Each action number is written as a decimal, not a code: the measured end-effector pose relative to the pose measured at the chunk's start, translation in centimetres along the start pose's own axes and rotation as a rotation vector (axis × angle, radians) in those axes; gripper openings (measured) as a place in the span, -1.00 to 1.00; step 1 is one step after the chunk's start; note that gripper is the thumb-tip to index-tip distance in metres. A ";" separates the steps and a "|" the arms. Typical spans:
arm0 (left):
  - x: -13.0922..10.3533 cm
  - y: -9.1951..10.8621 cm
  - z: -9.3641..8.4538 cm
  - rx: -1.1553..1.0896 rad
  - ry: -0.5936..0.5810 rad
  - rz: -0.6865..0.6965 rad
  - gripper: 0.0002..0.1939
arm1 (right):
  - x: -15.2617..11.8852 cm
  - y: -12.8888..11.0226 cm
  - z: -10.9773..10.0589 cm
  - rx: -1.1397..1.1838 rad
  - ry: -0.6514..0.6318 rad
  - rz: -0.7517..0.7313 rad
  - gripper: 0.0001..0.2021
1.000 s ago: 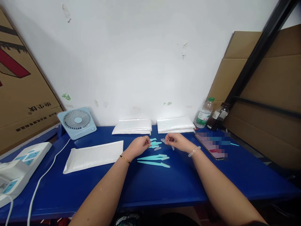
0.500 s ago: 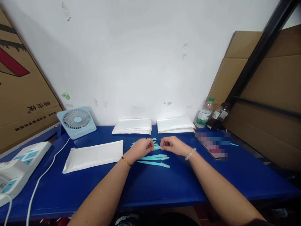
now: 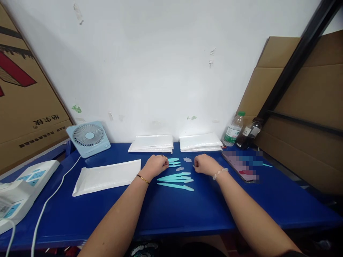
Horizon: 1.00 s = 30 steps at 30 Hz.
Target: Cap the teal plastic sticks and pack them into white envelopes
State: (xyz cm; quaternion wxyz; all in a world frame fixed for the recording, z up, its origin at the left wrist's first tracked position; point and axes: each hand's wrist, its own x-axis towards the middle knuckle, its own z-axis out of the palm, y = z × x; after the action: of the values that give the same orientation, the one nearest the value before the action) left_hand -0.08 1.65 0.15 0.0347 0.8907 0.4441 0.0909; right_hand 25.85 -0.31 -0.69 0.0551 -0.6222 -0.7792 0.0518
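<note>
My left hand (image 3: 155, 166) is closed, its fingertips at the handle ends of several turquoise eyebrow razors (image 3: 174, 164) and pinching one of them; the fingers partly hide these handles. My right hand (image 3: 205, 165) is also closed, to the right of them, with the edge of a small clear blade cap showing at its fingertips. Between the hands lie two loose pieces, a clear cap (image 3: 187, 160) and another clear cap (image 3: 180, 169). Nearer to me, several more razors (image 3: 175, 186) lie fanned out, blade ends to the right.
White padded envelopes lie at left (image 3: 107, 178), back middle (image 3: 151, 143) and back right (image 3: 200, 142) on the blue table (image 3: 182, 214). A fan (image 3: 88, 137), power strip (image 3: 29, 192) and cable stand left. A phone (image 3: 238, 167) and two bottles (image 3: 233, 132) are right.
My hands have moved apart, the left slightly left and the right to the right. Another razor lies in the near group, and loose clear caps now show between the hands.
</note>
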 end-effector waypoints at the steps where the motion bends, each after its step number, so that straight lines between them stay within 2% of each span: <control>1: 0.0 0.1 0.0 0.018 0.012 0.006 -0.85 | 0.0 -0.3 0.2 -0.027 0.021 -0.003 -0.98; 3: 0.0 0.2 -0.1 0.036 0.026 0.014 -0.82 | 0.0 -0.8 0.2 -0.009 0.053 -0.038 -0.94; 7: 0.0 0.3 -0.1 0.007 0.076 0.021 -0.80 | -0.2 -1.4 -0.5 0.270 0.107 -0.186 -0.91; 10: 0.0 0.2 0.0 -0.009 0.101 0.028 -0.80 | -0.3 -1.6 -0.8 0.406 0.128 -0.234 -0.86; 17: 0.1 0.1 0.0 -0.062 0.107 0.067 -0.81 | 0.2 -1.6 -0.1 0.427 0.143 -0.304 -0.86; 21: -0.1 0.8 -0.2 -0.071 0.103 0.097 -0.80 | 0.0 -2.2 0.0 0.434 0.136 -0.328 -0.86; 24: -0.3 1.7 -0.3 -0.102 0.062 0.142 -0.80 | -0.4 -2.6 -0.2 0.471 0.070 -0.375 -0.87; 27: -0.5 2.1 -0.3 -0.171 -0.034 0.150 -0.79 | -0.6 -2.3 -0.5 0.505 -0.094 -0.392 -0.87; 28: -0.5 2.0 -0.3 -0.191 -0.054 0.140 -0.80 | -0.6 -2.0 -0.6 0.505 -0.112 -0.376 -0.86; 30: -0.4 1.5 -0.1 -0.193 -0.034 0.101 -0.81 | -0.3 -1.2 -0.8 0.463 -0.040 -0.313 -0.85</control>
State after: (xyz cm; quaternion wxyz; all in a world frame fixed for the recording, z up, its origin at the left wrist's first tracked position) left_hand 0.84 0.41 0.43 0.1233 0.9059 0.3872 0.1196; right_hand 24.89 -0.84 0.30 0.1877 -0.4639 -0.8342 0.2316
